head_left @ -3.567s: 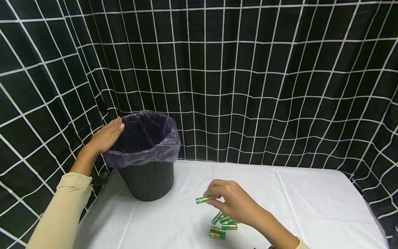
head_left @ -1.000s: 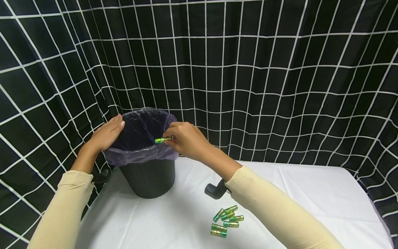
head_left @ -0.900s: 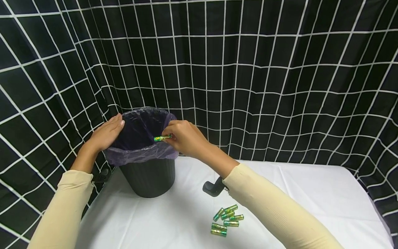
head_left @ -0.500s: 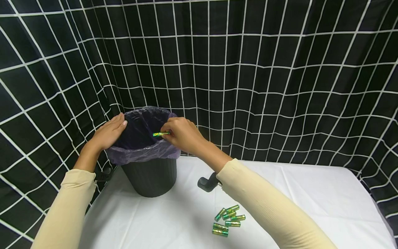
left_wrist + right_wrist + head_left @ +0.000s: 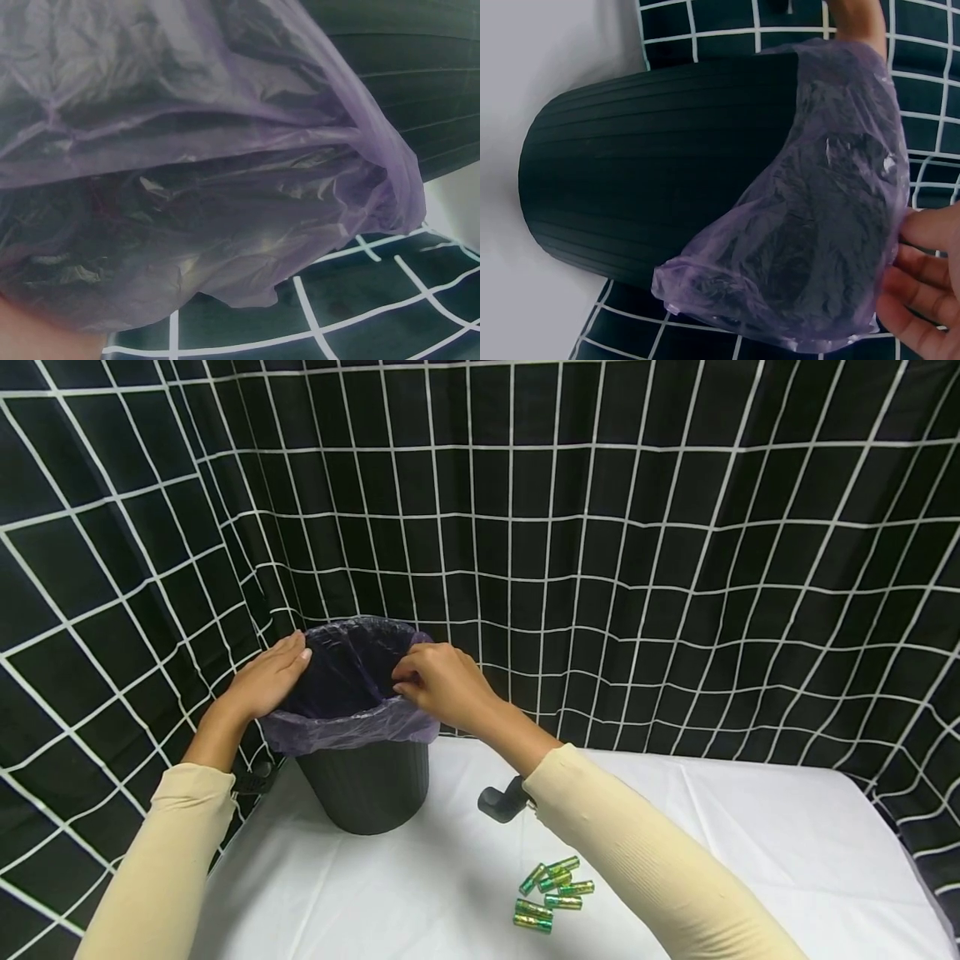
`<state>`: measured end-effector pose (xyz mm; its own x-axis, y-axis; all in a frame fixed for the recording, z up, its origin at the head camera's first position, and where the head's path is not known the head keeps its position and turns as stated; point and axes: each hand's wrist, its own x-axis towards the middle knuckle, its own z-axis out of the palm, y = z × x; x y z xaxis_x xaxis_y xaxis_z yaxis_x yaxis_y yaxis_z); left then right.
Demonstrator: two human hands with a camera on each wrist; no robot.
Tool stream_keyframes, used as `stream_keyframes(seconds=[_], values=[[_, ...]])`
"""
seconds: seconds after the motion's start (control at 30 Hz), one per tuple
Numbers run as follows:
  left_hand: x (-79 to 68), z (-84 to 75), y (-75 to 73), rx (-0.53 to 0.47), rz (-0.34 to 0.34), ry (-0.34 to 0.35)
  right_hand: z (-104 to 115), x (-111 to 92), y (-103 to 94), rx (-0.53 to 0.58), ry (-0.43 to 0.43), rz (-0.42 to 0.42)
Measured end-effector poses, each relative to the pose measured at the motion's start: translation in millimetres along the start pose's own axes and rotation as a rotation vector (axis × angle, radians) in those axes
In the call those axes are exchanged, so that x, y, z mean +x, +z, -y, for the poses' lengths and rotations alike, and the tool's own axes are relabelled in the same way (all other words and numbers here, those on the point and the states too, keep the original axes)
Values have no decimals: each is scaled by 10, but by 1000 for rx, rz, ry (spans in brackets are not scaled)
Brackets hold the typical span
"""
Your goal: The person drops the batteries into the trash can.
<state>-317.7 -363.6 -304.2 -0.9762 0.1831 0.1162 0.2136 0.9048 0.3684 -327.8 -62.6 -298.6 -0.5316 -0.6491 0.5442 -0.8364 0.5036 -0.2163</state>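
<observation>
A black ribbed trash bin (image 5: 371, 789) stands at the back left, lined with a thin purple plastic bag (image 5: 348, 731) folded over its rim. My left hand (image 5: 272, 675) rests on the bin's left rim with its fingers straight. Over the right side of the opening is my right hand (image 5: 448, 689), fingers loosely bent and no battery showing in them. The right wrist view has its fingers (image 5: 919, 289) right at the bag's edge. Several green and gold batteries (image 5: 564, 902) lie grouped on the white cloth, in front of the bin and to its right.
A white cloth (image 5: 360, 893) covers the table. Black curtains with a white grid (image 5: 637, 568) hang behind and at the left, close to the bin. A dark curved piece (image 5: 501, 805) sits under the right forearm, and a similar dark piece (image 5: 258, 779) is by the left wrist.
My right hand carried a battery from the group to the bin's opening. Half a second ago it still pinched it; now the battery is out of sight. The left hand stays on the rim.
</observation>
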Motion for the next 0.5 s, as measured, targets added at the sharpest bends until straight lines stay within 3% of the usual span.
stream_keyframes(seconds=[0.27,0.5], values=[[-3,-4,-12,-13,0,0,-18,-98,-46,13,-33,-44],[-5,-7,-9,-15,8,5,-59,-372,-40,24,-69,-113]])
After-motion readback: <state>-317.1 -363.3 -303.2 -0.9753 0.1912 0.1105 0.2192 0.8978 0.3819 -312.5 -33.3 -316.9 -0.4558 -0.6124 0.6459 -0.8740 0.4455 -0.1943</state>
